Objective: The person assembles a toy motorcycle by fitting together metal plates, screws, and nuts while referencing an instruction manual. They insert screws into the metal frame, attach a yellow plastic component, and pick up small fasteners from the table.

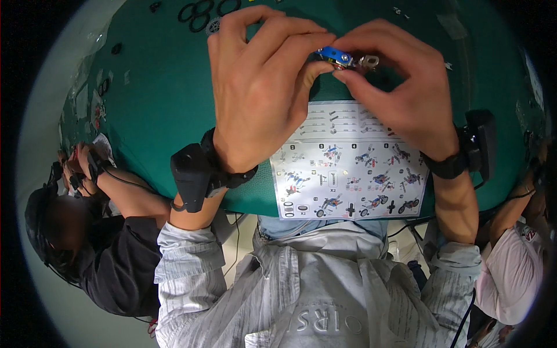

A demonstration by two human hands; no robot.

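Between my two hands, above the far part of the green table, is a small partly built model piece (335,56) with a blue plate, silver screws and a metal loop sticking out to the right. The thumb and index finger of my left hand (261,81) pinch its left end. My right hand (400,75) grips it from the right with thumb and fingertips. Just below the hands lies a printed assembly sheet (348,165) with rows of step pictures and small parts drawings. The fingers hide part of the piece.
Several black rubber tyres (200,14) and a grey spoked wheel (214,25) lie at the far left of my hands. Small black parts (116,48) and clear plastic bags (98,113) are along the left side of the green table (156,104). People sit at both sides.
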